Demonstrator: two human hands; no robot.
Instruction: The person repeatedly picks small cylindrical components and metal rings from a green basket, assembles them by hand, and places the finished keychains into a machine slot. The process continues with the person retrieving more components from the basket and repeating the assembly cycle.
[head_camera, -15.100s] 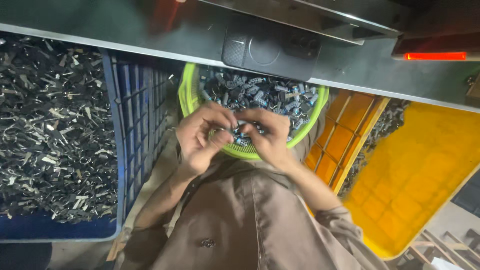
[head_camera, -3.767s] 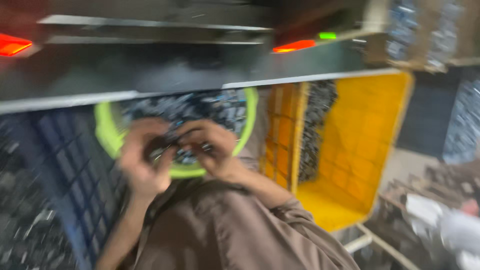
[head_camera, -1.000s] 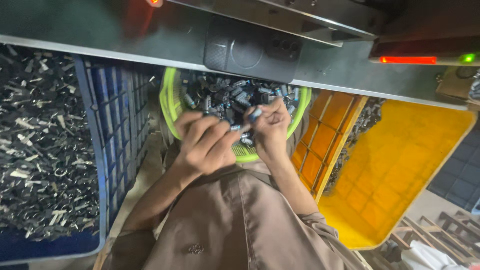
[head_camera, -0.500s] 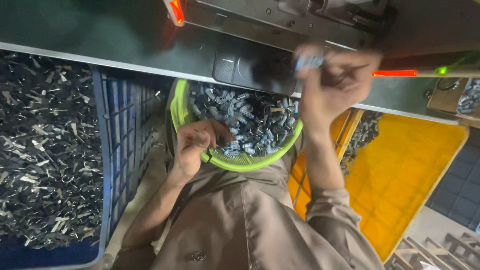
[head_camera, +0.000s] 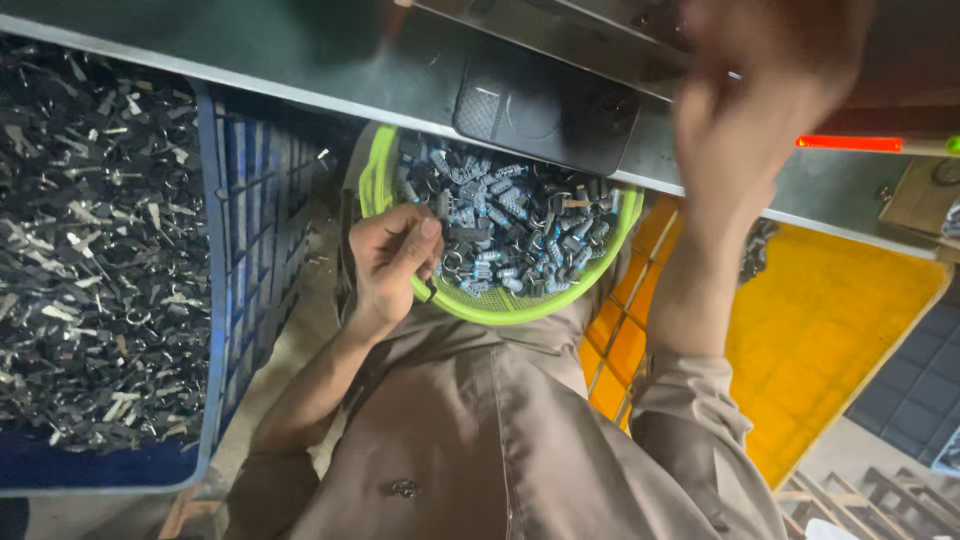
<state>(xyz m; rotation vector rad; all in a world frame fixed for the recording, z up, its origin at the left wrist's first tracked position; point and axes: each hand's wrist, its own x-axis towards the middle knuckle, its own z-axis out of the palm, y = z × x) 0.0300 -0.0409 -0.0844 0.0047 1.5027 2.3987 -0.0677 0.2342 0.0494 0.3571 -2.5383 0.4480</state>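
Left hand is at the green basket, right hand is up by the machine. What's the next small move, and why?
Probably dip the left hand back into the green basket for another of the small dark parts. Its curled fingers rest at the near rim beside the heap, while the right hand, blurred, is raised at the metal machine ledge; whether it holds a part cannot be told.

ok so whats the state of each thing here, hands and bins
left hand: curled at the green basket's rim
right hand: raised to the metal bench, blurred
green basket: on the lap, full of small dark parts
blue crate: heaped with metal pieces
yellow crate: mostly bare
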